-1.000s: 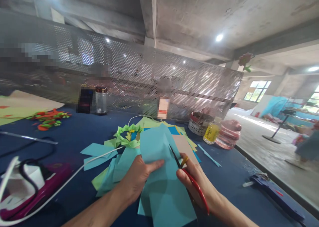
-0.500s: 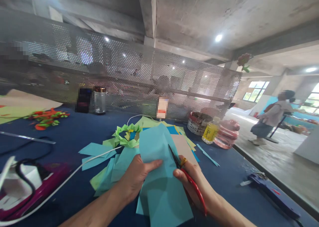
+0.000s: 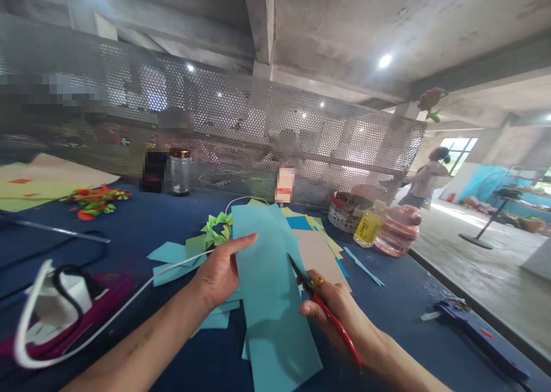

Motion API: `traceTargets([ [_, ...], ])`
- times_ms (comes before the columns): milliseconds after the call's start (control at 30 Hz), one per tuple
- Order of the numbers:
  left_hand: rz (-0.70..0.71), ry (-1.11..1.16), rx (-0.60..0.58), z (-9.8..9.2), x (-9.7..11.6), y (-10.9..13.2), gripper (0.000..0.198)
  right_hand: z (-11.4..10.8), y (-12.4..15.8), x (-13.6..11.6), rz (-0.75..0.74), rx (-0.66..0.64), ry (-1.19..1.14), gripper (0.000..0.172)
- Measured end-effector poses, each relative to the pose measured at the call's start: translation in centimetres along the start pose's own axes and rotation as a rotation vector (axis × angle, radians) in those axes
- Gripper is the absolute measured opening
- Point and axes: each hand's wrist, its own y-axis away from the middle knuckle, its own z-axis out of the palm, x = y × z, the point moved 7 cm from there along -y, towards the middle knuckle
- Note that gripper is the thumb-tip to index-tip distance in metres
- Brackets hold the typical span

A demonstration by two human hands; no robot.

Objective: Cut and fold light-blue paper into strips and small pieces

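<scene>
My left hand (image 3: 221,268) pinches the left edge of a long light-blue paper sheet (image 3: 275,300), its thumb lying on top. My right hand (image 3: 333,306) is closed round the red handles of a pair of scissors (image 3: 307,283). The dark blades rest at the sheet's right edge, pointing up and left, where a strip of the paper stands partly apart. Beneath and behind lie more blue papers (image 3: 178,254), a beige sheet (image 3: 321,254) and a ring of folded green paper (image 3: 210,231).
On the right stand a woven basket (image 3: 348,211), a yellow-labelled bottle (image 3: 368,225), a pink bottle (image 3: 398,231) and a navy glue gun (image 3: 477,337). A white cable (image 3: 124,300) crosses the table at left. A glass jar (image 3: 179,174) and a phone (image 3: 284,184) stand before the perforated screen (image 3: 241,122).
My left hand has moved left and up along the sheet, which now lies flatter. The scissors have shifted slightly. A person in the background has moved left, behind the screen's edge.
</scene>
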Motion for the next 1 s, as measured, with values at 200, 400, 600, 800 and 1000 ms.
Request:
traceTargets([
  [200, 0.063, -0.164, -0.070, 0.6, -0.1, 0.1, 0.020, 0.1, -0.2, 0.3, 0.014, -0.049, 0.024, 0.051],
  [400, 0.147, -0.160, -0.042, 0.4, -0.2, -0.2, 0.035, -0.1, -0.3, 0.4, 0.072, -0.025, 0.083, 0.078],
  [600, 0.172, -0.175, -0.074, 0.6, -0.4, -0.1, 0.045, -0.6, -0.2, -0.5, 0.082, -0.020, -0.007, 0.083],
  [800, 0.194, -0.188, -0.102, 0.7, -0.5, -0.1, 0.050, -1.0, 0.0, -1.5, 0.043, -0.025, -0.046, 0.077],
  [1000, 0.182, -0.232, -0.120, 1.5, -0.9, 0.4, 0.051, -1.0, 0.1, -1.3, 0.056, -0.025, -0.047, 0.076],
])
